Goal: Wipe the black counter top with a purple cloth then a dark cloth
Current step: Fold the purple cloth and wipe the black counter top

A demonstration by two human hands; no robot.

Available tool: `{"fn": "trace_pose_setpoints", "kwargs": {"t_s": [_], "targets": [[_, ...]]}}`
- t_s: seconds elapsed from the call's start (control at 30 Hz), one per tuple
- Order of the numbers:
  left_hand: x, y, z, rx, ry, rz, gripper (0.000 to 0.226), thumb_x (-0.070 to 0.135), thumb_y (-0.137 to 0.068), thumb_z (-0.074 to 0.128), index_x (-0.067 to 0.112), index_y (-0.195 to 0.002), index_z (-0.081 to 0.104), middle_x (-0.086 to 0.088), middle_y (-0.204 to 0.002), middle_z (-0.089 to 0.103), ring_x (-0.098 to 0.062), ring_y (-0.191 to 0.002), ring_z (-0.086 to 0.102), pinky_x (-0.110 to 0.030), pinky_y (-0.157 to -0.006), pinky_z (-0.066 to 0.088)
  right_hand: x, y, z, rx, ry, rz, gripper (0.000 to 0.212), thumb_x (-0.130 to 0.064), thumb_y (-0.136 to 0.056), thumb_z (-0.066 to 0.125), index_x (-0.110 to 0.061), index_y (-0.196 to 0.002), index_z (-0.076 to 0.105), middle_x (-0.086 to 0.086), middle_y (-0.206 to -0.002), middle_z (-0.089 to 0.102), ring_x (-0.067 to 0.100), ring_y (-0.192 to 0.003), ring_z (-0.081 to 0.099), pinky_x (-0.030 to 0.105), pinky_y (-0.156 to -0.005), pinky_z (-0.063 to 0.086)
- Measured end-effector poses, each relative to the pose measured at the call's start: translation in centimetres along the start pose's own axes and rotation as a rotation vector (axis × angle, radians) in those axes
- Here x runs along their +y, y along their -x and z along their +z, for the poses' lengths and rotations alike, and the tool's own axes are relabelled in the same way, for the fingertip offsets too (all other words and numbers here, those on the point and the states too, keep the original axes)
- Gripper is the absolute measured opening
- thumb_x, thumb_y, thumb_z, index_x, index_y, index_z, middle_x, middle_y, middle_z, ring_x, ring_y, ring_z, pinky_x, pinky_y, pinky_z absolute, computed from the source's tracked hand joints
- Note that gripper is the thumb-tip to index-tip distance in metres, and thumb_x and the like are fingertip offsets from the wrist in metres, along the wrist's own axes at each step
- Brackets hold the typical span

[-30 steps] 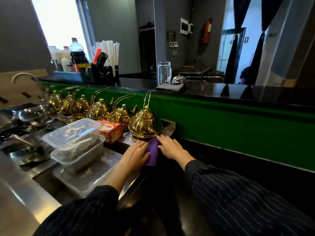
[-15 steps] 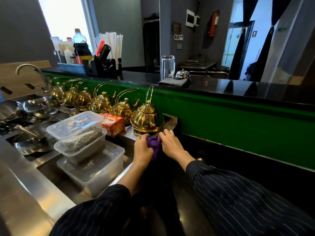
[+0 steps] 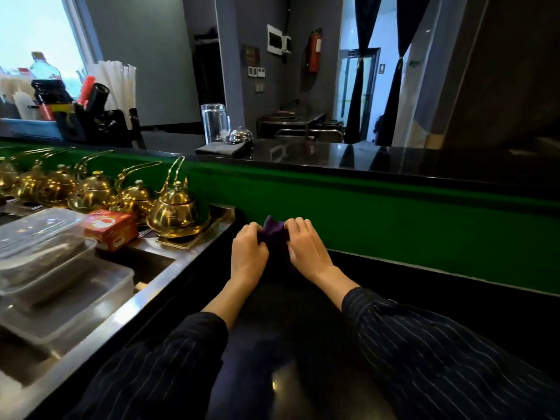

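Purple cloth [image 3: 273,232] sits bunched between our two hands at the far edge of the black surface [image 3: 303,328], close to its far left corner and right up against the green panel [image 3: 394,225]. Our left hand [image 3: 249,253] has its grip clamped on the cloth's left side, fingers curled over the fabric. Our right hand [image 3: 306,248] pinches the right side the same way, so both grips are closed on it. A peak of fabric stands up between the knuckles. We cannot tell whether the lower folds touch the top, since they blend into the dark.

Past the left edge, a steel surface [image 3: 194,253] carries a row of gold teapots [image 3: 177,212], the nearest one near our left hand. A red box [image 3: 110,228] and stacked clear containers [image 3: 45,237] lie further left. On the upper surface [image 3: 363,159] behind the panel lie a dark folded cloth [image 3: 222,149], a glass [image 3: 214,122] and a small bell [image 3: 241,135].
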State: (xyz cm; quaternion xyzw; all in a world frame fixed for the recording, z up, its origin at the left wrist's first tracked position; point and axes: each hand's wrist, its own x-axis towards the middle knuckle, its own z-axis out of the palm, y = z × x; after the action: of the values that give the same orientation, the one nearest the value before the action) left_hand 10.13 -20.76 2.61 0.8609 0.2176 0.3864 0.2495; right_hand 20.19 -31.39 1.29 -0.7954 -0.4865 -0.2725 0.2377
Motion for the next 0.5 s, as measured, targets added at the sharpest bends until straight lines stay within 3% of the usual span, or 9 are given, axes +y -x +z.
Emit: {"fn": "trace_pose_setpoints", "kwargs": {"t_s": [0.1,0.27,0.4,0.5], "targets": [[4.3,0.3,2.5,-0.041,0.054,0.098,0.017,-0.006,-0.078,0.052,0.006,-0.088,0.057,-0.006,-0.086,0.060,-0.022,-0.077,0.058,-0.033,-0.069,0.050,3.7,1.7,-3.7,-0.029,-0.027,0.103,0.057,-0.010,-0.081,0.062,-0.002,-0.135,0.044,0.013,-0.117,0.055,0.030,-0.100,0.053,0.043,-0.093,0.045],[11.5,-0.2,5.8,-0.137,0.086,0.282,0.020,-0.005,-0.079,0.046,0.006,-0.091,0.058,-0.008,-0.088,0.057,-0.026,-0.077,0.056,-0.043,-0.071,0.049,8.8,3.1,-9.3,-0.053,-0.086,0.180,0.065,-0.016,-0.084,0.060,-0.012,-0.145,0.036,0.009,-0.134,0.045,0.030,-0.117,0.047,0.044,-0.096,0.045],[16.4,-1.8,7.8,-0.181,0.130,0.418,0.017,0.001,-0.083,0.045,0.007,-0.094,0.057,-0.009,-0.090,0.059,-0.028,-0.079,0.058,-0.043,-0.072,0.049,11.9,3.0,-13.3,-0.084,-0.146,0.239,0.031,-0.008,-0.088,0.050,-0.016,-0.118,0.051,0.008,-0.112,0.060,0.034,-0.099,0.059,0.046,-0.078,0.050],[18.8,-3.7,9.1,-0.235,0.164,0.455,0.018,-0.001,-0.083,0.047,0.008,-0.097,0.054,-0.009,-0.094,0.059,-0.026,-0.083,0.057,-0.038,-0.074,0.048,14.5,2.3,-16.3,-0.025,-0.140,0.296,0.015,-0.005,-0.086,0.048,-0.015,-0.095,0.054,0.007,-0.093,0.061,0.033,-0.085,0.059,0.050,-0.072,0.049]]}}
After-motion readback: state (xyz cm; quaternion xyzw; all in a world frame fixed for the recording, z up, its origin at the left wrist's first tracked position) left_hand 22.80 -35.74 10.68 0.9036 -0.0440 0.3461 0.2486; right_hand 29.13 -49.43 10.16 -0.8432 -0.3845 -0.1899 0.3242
